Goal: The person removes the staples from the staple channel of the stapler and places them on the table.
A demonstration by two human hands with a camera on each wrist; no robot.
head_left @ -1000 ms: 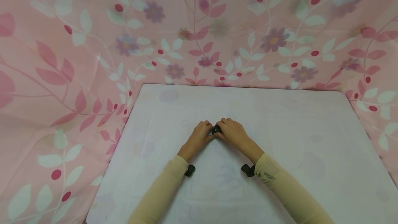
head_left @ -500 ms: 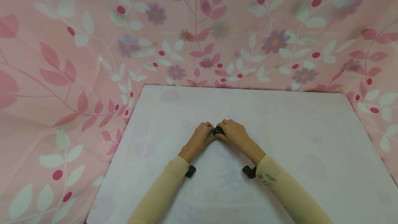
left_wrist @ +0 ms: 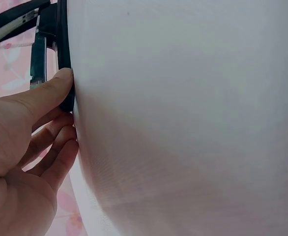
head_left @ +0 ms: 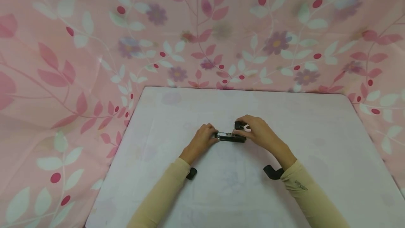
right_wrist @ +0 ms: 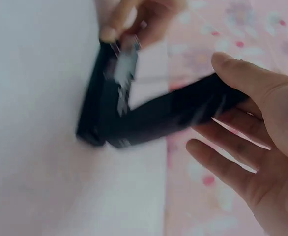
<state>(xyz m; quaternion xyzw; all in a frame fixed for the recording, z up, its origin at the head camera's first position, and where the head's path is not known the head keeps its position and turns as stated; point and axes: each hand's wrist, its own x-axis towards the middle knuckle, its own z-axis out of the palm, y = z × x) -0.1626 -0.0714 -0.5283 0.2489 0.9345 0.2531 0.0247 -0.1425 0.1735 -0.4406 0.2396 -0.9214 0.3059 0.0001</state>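
Note:
A black stapler [head_left: 231,138] stands on the white-covered table with its top arm swung up from the base. My left hand [head_left: 201,139] pinches the end of the base between thumb and fingers; the left wrist view shows the thumb [left_wrist: 55,88] on the base's side. With my right hand [head_left: 261,133] I grip the free end of the raised top arm [right_wrist: 168,110], thumb on one side and fingers on the other. Between arm and base, the metal staple tray [right_wrist: 126,69] is exposed. A thin strand runs from the tray to the arm. The right wrist view is somewhat blurred.
The white cloth-covered table [head_left: 177,112] extends around both hands. Pink floral fabric [head_left: 202,27] hangs behind it and at the sides. Black wrist cameras sit under the left sleeve [head_left: 164,192] and the right sleeve [head_left: 313,192].
The right hand has moved right and up, swinging the stapler's top arm open. The base and tray, earlier hidden by the hands, now show. The left hand has stayed nearly in place.

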